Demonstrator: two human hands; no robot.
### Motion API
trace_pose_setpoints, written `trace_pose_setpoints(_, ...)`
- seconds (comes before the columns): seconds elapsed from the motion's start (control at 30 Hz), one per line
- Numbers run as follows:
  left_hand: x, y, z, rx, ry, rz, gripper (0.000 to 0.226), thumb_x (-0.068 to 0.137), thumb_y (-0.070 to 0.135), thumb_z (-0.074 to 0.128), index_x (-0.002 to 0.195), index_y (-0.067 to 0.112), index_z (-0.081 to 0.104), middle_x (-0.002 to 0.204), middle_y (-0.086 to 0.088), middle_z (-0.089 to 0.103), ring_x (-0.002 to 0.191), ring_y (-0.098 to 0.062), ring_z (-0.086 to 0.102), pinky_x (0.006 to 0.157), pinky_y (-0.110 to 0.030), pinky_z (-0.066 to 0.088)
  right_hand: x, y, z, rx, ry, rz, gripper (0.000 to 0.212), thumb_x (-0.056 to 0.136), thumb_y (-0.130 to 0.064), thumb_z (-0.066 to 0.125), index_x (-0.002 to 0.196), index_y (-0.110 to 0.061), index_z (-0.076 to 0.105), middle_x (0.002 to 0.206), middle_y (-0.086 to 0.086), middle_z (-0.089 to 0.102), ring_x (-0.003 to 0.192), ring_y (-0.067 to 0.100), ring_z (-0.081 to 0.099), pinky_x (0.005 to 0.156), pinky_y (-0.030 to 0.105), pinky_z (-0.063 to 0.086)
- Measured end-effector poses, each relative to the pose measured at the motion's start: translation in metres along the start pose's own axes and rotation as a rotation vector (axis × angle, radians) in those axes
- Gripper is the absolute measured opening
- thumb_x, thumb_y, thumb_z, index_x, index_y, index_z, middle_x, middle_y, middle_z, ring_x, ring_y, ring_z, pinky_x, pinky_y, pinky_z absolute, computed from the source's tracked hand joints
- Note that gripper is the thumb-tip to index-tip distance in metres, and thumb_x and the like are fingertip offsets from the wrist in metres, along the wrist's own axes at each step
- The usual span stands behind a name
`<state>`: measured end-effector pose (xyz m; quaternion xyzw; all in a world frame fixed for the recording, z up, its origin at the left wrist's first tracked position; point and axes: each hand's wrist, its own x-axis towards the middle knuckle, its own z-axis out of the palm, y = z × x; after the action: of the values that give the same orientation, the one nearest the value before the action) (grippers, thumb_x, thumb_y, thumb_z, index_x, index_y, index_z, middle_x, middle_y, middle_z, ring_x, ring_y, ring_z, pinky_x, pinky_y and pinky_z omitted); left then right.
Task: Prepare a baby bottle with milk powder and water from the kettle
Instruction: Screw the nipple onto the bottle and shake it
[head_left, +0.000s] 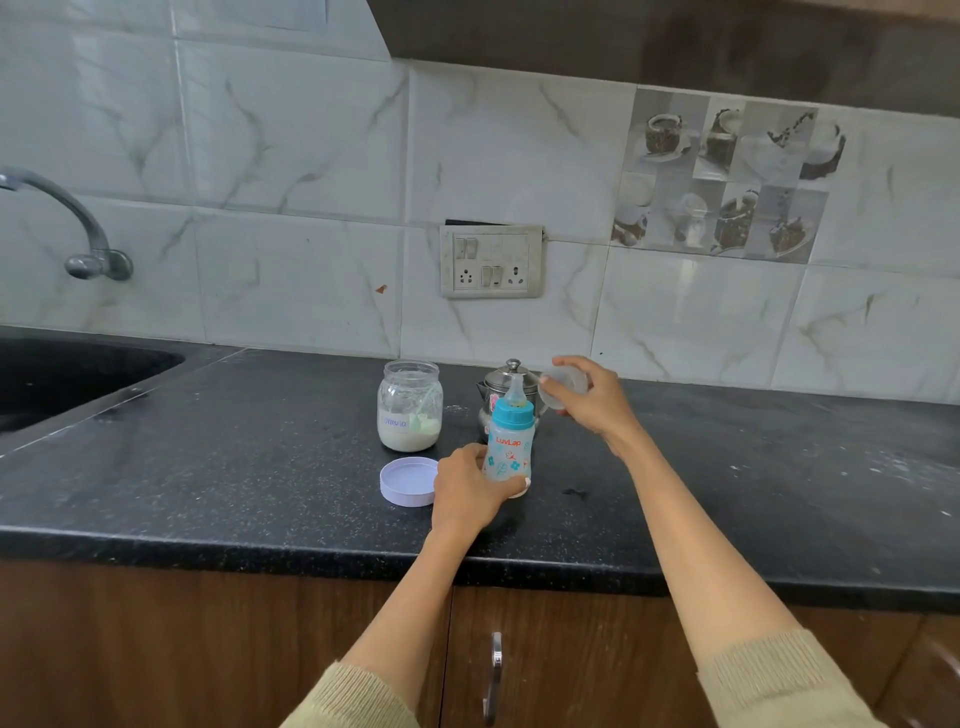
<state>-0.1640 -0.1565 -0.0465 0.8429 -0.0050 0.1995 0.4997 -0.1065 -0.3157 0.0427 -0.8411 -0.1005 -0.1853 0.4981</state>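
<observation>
A baby bottle (509, 447) with a blue collar and a teat stands upright on the black counter (260, 447). My left hand (467, 491) grips its lower part. My right hand (587, 400) holds the bottle's clear cap (563, 387) just right of the teat and above it. Behind the bottle stands a small steel kettle (506, 379), partly hidden by it. To the left is an open glass jar (409, 405) with white milk powder and a scoop inside. Its lilac lid (408, 480) lies upside down in front of it.
A black sink (62, 379) is set in the counter at far left, with a wall tap (78, 228) over it. A switch and socket plate (491, 262) sits on the tiled wall behind. A cupboard door handle (493, 675) shows below the counter edge.
</observation>
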Motion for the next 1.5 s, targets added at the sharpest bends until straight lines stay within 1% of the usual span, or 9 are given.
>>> trace_pose_setpoints(0.07,0.0,0.0,0.0,0.002,0.002,0.0,0.062,0.066,0.034,0.08,0.119,0.013,0.056,0.122,-0.004,0.062,0.109,-0.016,0.059,0.081,-0.023,0.045,0.0,-0.015,0.003,-0.029,0.054,-0.057,0.054,0.075,-0.045,0.073,0.124,-0.029,0.056,0.125,0.004,0.037,0.109,0.014,0.045,0.101,0.029,0.042)
trace_pose_setpoints(0.13,0.0,0.001,0.0,0.01,0.0,-0.004,0.062,0.066,0.034,0.08,0.119,0.013,0.055,0.123,-0.004,0.062,0.11,-0.017,0.059,0.083,-0.025,0.046,-0.001,-0.03,0.006,-0.075,0.058,-0.124,0.065,0.074,-0.049,0.072,0.132,-0.03,0.05,0.118,-0.001,0.028,0.106,0.01,0.036,0.097,0.02,0.03)
trace_pose_setpoints(0.3,0.0,0.0,0.001,0.008,0.005,-0.01,0.06,0.065,0.035,0.081,0.116,0.014,0.057,0.12,-0.003,0.063,0.107,-0.016,0.06,0.08,-0.024,0.046,-0.01,-0.052,0.018,-0.257,-0.174,-0.232,0.052,0.093,-0.047,0.046,0.14,-0.025,0.043,0.123,0.002,0.029,0.122,0.014,0.036,0.109,0.031,0.029)
trace_pose_setpoints(0.43,0.001,0.0,0.001,0.014,0.003,-0.011,0.06,0.066,0.035,0.08,0.117,0.014,0.056,0.121,-0.003,0.063,0.108,-0.016,0.06,0.081,-0.023,0.046,-0.017,-0.057,0.021,-0.362,-0.329,-0.218,0.037,0.1,-0.027,0.04,0.135,-0.022,0.051,0.133,0.003,0.034,0.127,0.019,0.038,0.108,0.033,0.032)
trace_pose_setpoints(0.7,0.002,-0.001,0.002,0.025,-0.005,-0.006,0.059,0.068,0.034,0.079,0.119,0.014,0.055,0.123,-0.004,0.062,0.111,-0.017,0.059,0.086,-0.028,0.048,-0.02,-0.065,0.02,-0.401,-0.38,-0.171,0.035,0.096,-0.012,0.048,0.126,-0.026,0.058,0.141,0.003,0.041,0.133,0.026,0.037,0.103,0.04,0.04)
trace_pose_setpoints(1.1,0.003,-0.003,0.004,-0.004,0.002,-0.012,0.058,0.067,0.036,0.079,0.116,0.017,0.055,0.12,-0.002,0.063,0.108,-0.015,0.06,0.077,-0.021,0.045,-0.021,-0.062,0.02,-0.402,-0.336,-0.144,0.034,0.092,-0.012,0.056,0.121,-0.028,0.06,0.139,0.001,0.048,0.127,0.025,0.045,0.086,0.031,0.045)
trace_pose_setpoints(1.2,0.004,-0.004,0.005,-0.001,0.003,-0.015,0.058,0.067,0.035,0.079,0.117,0.017,0.055,0.121,-0.002,0.063,0.109,-0.015,0.06,0.077,-0.022,0.044,-0.023,-0.067,0.025,-0.516,-0.316,-0.14,0.033,0.09,-0.01,0.058,0.119,-0.025,0.061,0.136,0.005,0.049,0.123,0.028,0.048,0.083,0.031,0.048)
trace_pose_setpoints(1.37,0.006,-0.005,0.005,-0.002,0.001,-0.021,0.058,0.067,0.034,0.079,0.117,0.017,0.056,0.12,-0.002,0.063,0.109,-0.016,0.059,0.08,-0.024,0.045,-0.02,-0.085,0.029,-0.793,-0.379,-0.132,0.034,0.088,-0.01,0.06,0.119,-0.023,0.062,0.134,0.006,0.052,0.118,0.026,0.051,0.091,0.037,0.051)
trace_pose_setpoints(1.5,0.006,-0.005,0.005,-0.002,-0.004,-0.015,0.058,0.067,0.034,0.079,0.117,0.015,0.057,0.119,-0.003,0.064,0.108,-0.016,0.06,0.077,-0.023,0.044,-0.021,-0.09,0.035,-0.893,-0.382,-0.122,0.035,0.084,-0.006,0.062,0.116,-0.022,0.062,0.13,0.007,0.053,0.113,0.026,0.054,0.087,0.036,0.053)
